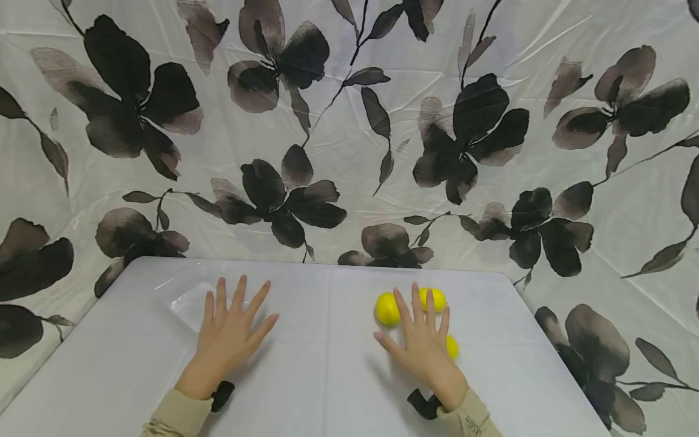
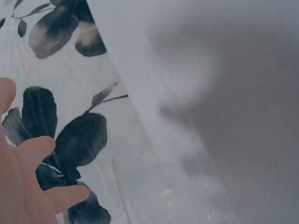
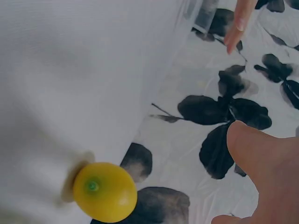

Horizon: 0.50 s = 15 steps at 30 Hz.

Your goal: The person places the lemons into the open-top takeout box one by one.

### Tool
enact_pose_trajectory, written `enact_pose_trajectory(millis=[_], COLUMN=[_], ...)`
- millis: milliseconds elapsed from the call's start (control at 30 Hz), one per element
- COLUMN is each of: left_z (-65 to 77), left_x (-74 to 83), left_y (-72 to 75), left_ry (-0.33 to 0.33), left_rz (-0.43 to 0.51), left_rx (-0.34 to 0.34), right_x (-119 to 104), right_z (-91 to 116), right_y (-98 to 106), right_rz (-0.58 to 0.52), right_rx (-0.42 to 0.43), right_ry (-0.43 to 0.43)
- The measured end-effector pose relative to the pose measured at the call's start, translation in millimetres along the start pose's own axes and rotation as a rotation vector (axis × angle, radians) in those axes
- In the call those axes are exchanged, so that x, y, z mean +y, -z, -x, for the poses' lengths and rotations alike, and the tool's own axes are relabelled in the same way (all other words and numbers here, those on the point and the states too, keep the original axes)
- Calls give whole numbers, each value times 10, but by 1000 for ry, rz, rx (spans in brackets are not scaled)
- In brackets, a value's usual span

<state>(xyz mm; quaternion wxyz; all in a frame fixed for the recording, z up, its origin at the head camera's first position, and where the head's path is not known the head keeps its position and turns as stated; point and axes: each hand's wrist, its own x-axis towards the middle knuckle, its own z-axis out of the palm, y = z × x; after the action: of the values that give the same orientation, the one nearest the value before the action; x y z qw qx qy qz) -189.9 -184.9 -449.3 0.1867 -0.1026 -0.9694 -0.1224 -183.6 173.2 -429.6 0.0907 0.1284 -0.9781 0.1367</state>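
Head view: both hands extended over the white table, palms down, fingers straight and spread, both released. Left hand at left, its fingertips overlapping the edge of a clear tray; contact can't be told. Right hand at right, in front of three lemons: one left of the fingers, one behind the fingertips, one partly hidden by the hand's outer side. Dark bands at both wrists, beige sleeves below; these show in head view only.

Right wrist view: just one lemon, apart from the visible part of the right hand; it shows a green stem spot that head view doesn't. Which of the three, can't tell. Fingers of the other hand enter at top, near a clear edge.

Left wrist view: part of left hand at left border, over floral cloth; tray outline faint at bottom, hand shadow on table. All three lemons show only in head view.
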Motion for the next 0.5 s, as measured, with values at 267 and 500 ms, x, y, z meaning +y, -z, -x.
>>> enact_pose_trajectory(millis=[267, 500], left_z=[24, 52], left_x=[-140, -277], left_y=[36, 139], left_ry=[25, 67], left_rz=[12, 77], left_rx=[-13, -40], right_x=[-83, -169], right_z=[-58, -122], right_y=[41, 13], right_rz=[-37, -94], right_rx=[-10, -18], right_ry=[13, 16])
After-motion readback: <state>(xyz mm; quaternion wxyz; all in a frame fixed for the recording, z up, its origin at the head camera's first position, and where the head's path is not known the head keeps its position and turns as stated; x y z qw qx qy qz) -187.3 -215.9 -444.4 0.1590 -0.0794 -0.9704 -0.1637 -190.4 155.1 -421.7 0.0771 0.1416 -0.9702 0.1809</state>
